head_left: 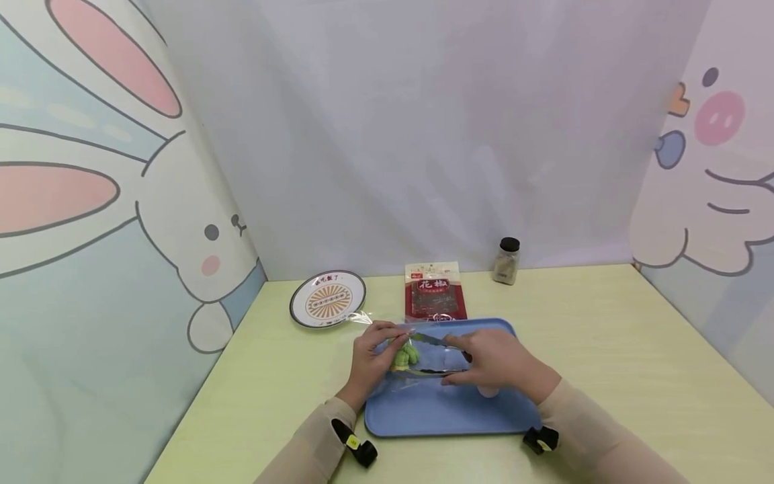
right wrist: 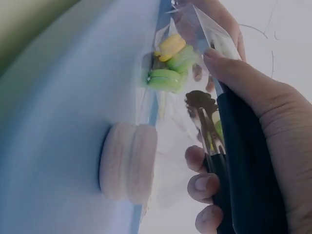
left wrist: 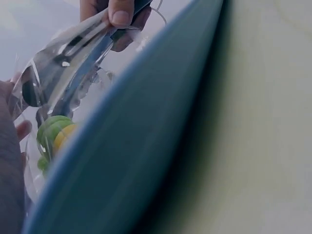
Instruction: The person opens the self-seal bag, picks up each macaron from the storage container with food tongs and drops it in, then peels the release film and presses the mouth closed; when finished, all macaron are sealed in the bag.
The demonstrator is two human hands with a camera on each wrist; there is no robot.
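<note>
Left hand (head_left: 373, 353): my thumb and fingers are pinched together on the clear plastic bag (left wrist: 54, 52). Right hand (head_left: 500, 355): my fingers are clamped around the black handles of the metal tongs (right wrist: 249, 168); the two arms of the tongs stand apart, front ends inside the bag. Also in the bag: green macarons (right wrist: 165, 80) and a yellow macaron (right wrist: 171, 47). Bag is above the left part of the blue tray (head_left: 447, 413). Pink macaron (right wrist: 127, 162) on the tray, below my right hand. Beyond the tray: round plate (head_left: 328, 300) at left, red packet (head_left: 434, 296) just behind, black-lidded jar (head_left: 506, 263) farther right.
</note>
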